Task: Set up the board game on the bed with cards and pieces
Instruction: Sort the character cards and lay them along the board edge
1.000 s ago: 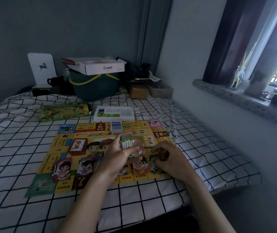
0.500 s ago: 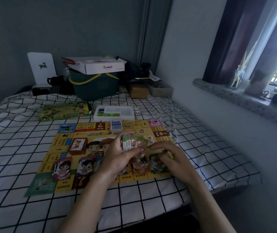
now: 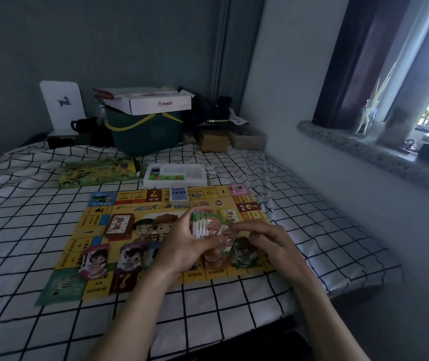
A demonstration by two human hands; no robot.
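The left hand [image 3: 182, 239] grips a thick stack of cards [image 3: 207, 226] held just above the middle of the game board [image 3: 130, 204], fingers curled round its edge, while the right hand [image 3: 268, 242] meets it from the other side and pinches the front card of the stack between fingertips and thumb, apparently peeling it off or squaring the pile. Under and around the hands, several piles already lie on the board: a green-backed pile [image 3: 243, 251] just below the right hand, an orange pile [image 3: 216, 257] beside it, two character-faced piles [image 3: 95, 260] and [image 3: 131, 257] toward the near left corner, a red deck [image 3: 118, 226] left of centre, and a blue-and-white deck [image 3: 179, 194] at the far edge. Past the board, a white plastic tray [image 3: 174, 174] still keeps its small coloured pieces in one compartment, and the green game box [image 3: 99, 171] lies next to it on the checked bed [image 3: 52, 321]. Judged from this, the board is unfolded and most card piles are laid out; the stack in hand still has to be sorted or set down, and the playing pieces have not yet left the tray, so setup looks past halfway but unfinished
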